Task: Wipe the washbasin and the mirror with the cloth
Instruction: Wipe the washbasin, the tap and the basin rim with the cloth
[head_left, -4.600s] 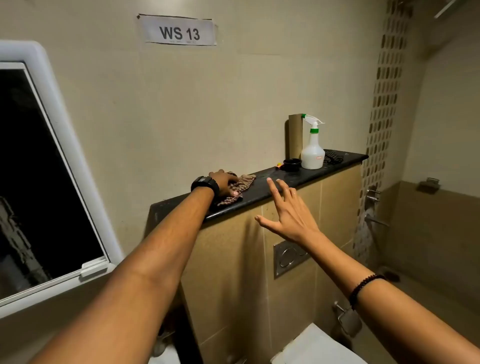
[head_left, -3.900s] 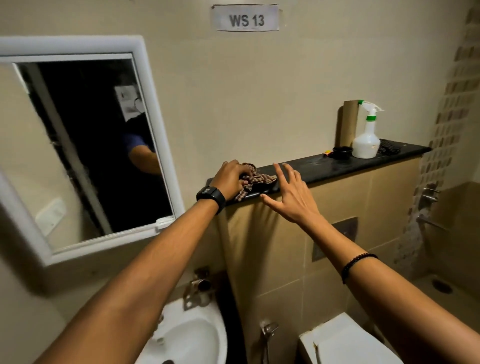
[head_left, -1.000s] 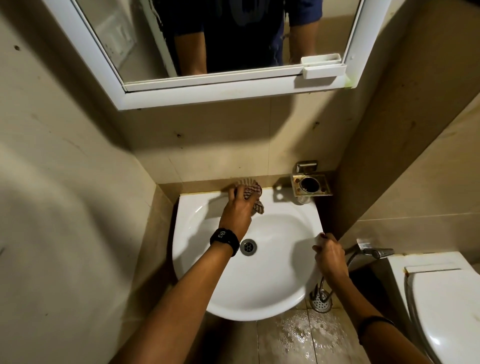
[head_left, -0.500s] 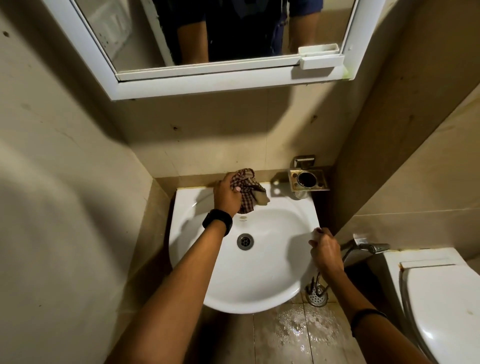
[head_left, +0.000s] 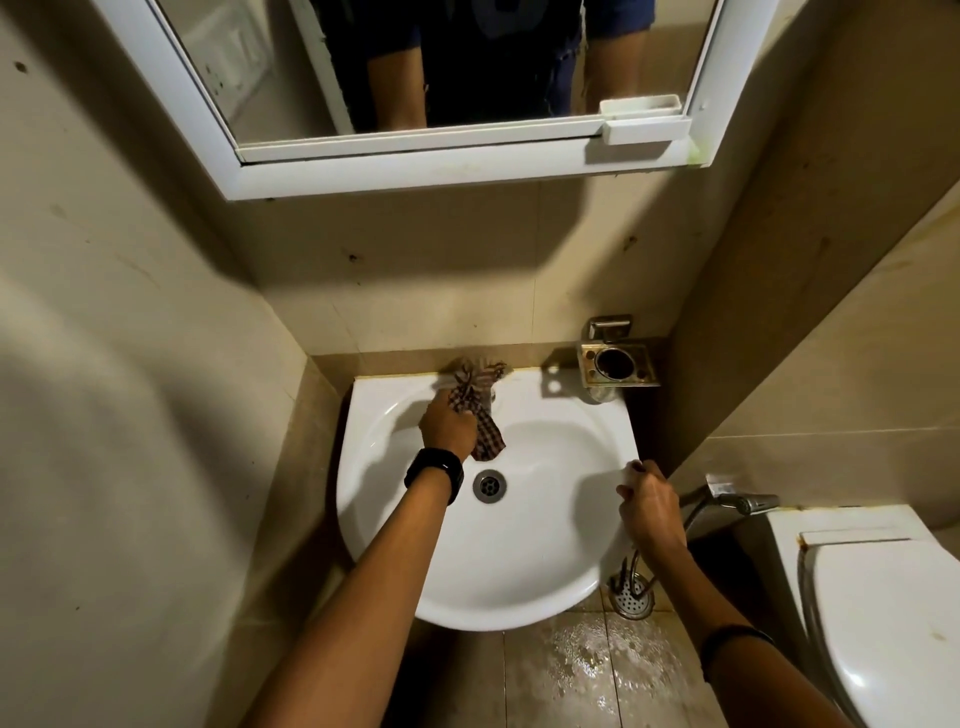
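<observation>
Shifted since half a second ago: left hand (head_left: 448, 427) now lower on the back slope of the washbasin (head_left: 545, 566), fingers closed around the checked cloth (head_left: 475, 402), with the bunched upper end of the cloth pushed up to the rear rim by the wall and a loose corner hanging down into the bowl above the drain (head_left: 489, 486). Earlier, cloth held raised and balled just above the rear rim; now pressed flat against the porcelain. Indicates active wiping of the rear ledge, judged as an early pass of the basin step. Right hand (head_left: 650, 512) unchanged in place, curled over the right rim of the washbasin in a bracing grip, holding nothing else; hose of the hand sprayer (head_left: 737, 503) just beside it, not touched. Bowl interior, front rim and right side not yet covered by the cloth. Mirror (head_left: 467, 78) above, well apart from both hands, untouched; mirror step remains outstanding. Soap holder (head_left: 618, 364) on the wall near the rear right corner: likely obstruction when wiping toward that side. Wet floor tiles (head_left: 597, 670) below the basin.
</observation>
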